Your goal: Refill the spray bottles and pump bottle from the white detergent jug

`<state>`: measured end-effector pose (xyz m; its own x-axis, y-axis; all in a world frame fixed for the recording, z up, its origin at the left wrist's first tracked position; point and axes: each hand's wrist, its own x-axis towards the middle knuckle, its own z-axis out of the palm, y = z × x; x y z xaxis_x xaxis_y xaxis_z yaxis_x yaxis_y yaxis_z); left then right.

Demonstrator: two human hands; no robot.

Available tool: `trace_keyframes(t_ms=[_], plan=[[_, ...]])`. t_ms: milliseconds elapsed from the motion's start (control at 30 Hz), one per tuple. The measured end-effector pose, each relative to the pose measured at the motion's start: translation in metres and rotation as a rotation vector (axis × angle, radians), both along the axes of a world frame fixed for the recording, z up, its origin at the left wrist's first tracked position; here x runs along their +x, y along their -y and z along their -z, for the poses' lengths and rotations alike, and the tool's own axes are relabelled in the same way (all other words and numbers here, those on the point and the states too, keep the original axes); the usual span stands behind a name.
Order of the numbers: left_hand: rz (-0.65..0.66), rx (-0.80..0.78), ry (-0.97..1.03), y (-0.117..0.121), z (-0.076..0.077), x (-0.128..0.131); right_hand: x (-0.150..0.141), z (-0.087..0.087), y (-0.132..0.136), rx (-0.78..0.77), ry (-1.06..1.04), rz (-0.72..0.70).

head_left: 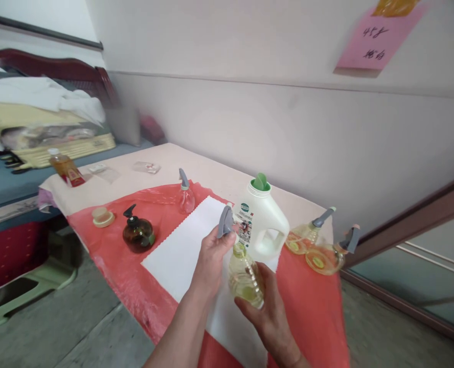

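Note:
My left hand (210,258) is closed on a grey spray trigger head (225,222), thumb and fingers around its collar. Just below, my right hand (267,312) wraps the lower part of a clear spray bottle (243,276) with pale yellow liquid in it. The bottle is tilted, and its neck meets the trigger head's collar; whether the threads are engaged I cannot tell. Behind both hands stands a large white jug (267,220) with a handle and a green scoop-like piece (260,182) in its open mouth. A white sheet (181,250) lies under the hands.
Two spray bottles, one (303,236) behind the other (324,258), sit at the right edge. Leftward are a pinkish spray bottle (186,198), a dark pump bottle (138,232), a round lid (103,216) and an amber bottle (66,167). Red plastic (123,276) covers the table; a wall (288,128) rises behind.

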<state>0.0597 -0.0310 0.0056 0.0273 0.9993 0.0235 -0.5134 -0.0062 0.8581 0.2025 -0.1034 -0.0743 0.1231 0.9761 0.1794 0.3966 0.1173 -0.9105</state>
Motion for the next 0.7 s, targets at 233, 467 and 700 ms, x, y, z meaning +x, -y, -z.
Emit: trace_keyframes(t_ms=[233,467,700], plan=[[0.111,-0.038,0.053,0.005,0.008,0.015,0.027,0.007,0.006,0.218,0.156,0.121],[0.144,-0.010,0.107,0.015,0.009,0.026,0.032,-0.015,0.006,0.288,0.076,0.072],[0.126,0.010,0.125,0.024,0.002,0.026,0.041,-0.032,0.010,-0.143,-0.685,-0.271]])
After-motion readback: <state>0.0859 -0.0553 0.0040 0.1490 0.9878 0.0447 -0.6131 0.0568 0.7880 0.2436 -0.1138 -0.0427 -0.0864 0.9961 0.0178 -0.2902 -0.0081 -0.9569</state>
